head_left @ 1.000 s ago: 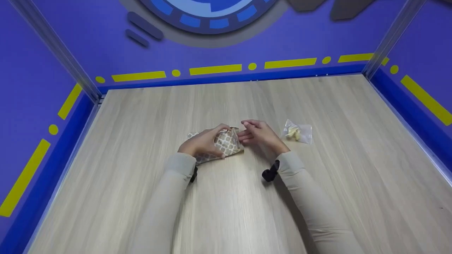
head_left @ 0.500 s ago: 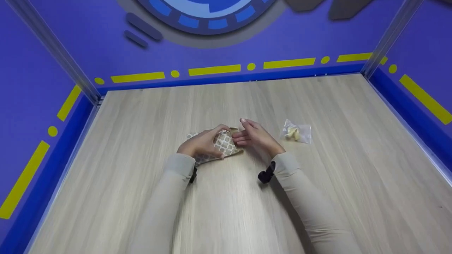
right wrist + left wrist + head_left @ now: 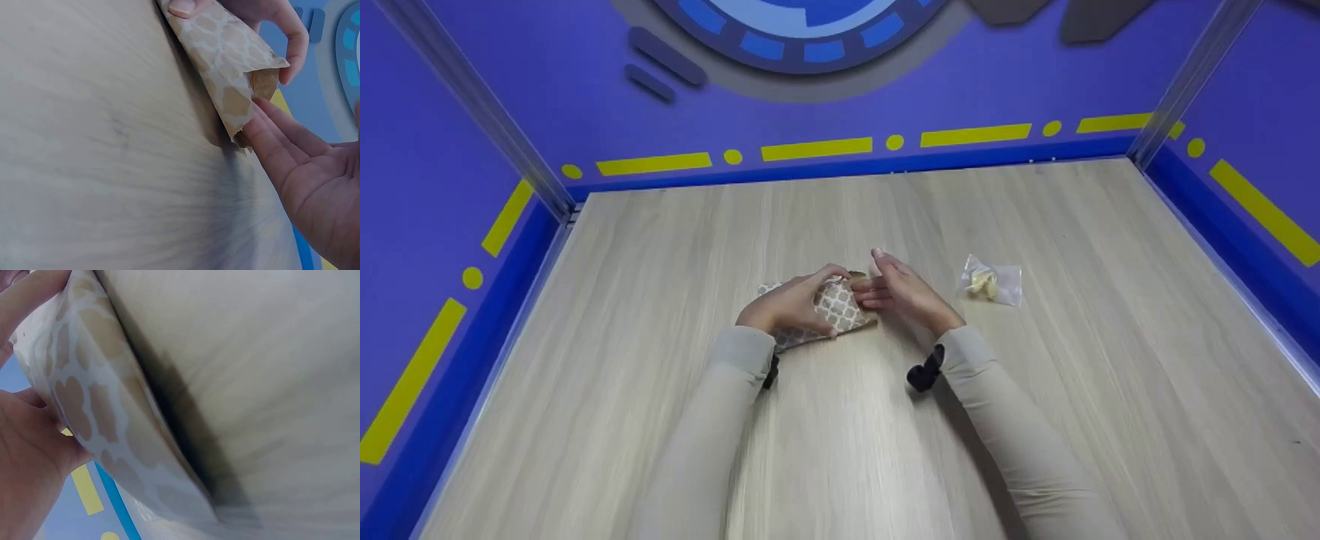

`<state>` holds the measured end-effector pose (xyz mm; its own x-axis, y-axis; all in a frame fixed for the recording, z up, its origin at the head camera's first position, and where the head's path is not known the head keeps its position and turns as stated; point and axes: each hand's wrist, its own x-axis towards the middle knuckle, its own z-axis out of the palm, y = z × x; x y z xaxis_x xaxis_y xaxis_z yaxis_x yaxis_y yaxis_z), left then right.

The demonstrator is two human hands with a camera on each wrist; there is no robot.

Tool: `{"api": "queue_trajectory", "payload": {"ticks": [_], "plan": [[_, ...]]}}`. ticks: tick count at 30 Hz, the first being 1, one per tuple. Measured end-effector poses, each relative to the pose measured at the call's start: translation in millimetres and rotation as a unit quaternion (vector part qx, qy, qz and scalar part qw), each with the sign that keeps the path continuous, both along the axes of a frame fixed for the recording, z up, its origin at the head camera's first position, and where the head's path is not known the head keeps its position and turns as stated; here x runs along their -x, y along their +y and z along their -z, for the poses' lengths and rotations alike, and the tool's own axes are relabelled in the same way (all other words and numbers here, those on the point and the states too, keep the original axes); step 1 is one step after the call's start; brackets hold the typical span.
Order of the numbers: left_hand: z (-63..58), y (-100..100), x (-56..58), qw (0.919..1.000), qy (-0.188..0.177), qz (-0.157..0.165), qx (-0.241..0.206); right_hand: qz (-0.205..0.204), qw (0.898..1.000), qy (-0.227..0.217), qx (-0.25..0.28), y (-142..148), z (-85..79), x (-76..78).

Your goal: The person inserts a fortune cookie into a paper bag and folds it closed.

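Observation:
A brown paper bag (image 3: 840, 304) with a white lattice pattern lies on its side on the table. My left hand (image 3: 791, 301) spans it from above, thumb on the near edge and fingers on the far edge, gripping it. The bag's open mouth faces right; in the right wrist view the paper bag (image 3: 225, 62) shows its torn-looking brown rim. My right hand (image 3: 911, 296) has its straight fingers (image 3: 275, 140) inside the mouth, thumb raised outside. Their tips are hidden in the paper. In the left wrist view the patterned side (image 3: 107, 399) fills much of the picture.
A small clear plastic bag (image 3: 1006, 285) with a pale yellow item (image 3: 982, 283) in it lies right of my right hand. The wood-grain table (image 3: 840, 435) is bounded by a blue back wall (image 3: 810, 120) and side walls.
My right hand has moved slightly left, its fingers going from the bag's mouth into it, and its thumb has lifted away. My left hand and the plastic bag have stayed put.

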<state>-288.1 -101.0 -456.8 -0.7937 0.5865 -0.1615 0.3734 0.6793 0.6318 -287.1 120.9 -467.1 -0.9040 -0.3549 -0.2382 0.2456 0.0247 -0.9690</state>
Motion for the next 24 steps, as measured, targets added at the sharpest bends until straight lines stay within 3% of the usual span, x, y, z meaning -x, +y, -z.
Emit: {"api": "queue_trajectory", "payload": {"ticks": [16, 24], "plan": [[-2.3, 3, -5.7, 0.9997, 0.005, -0.008, 0.021, -0.002, 0.999, -0.033, -0.025, -14, 2.1, -2.0], [2.7, 4, -2.6, 1.0000, -0.003, 0.006, -0.005, -0.087, 0.995, -0.019, 0.039, -23, 7.1, -4.2]]}}
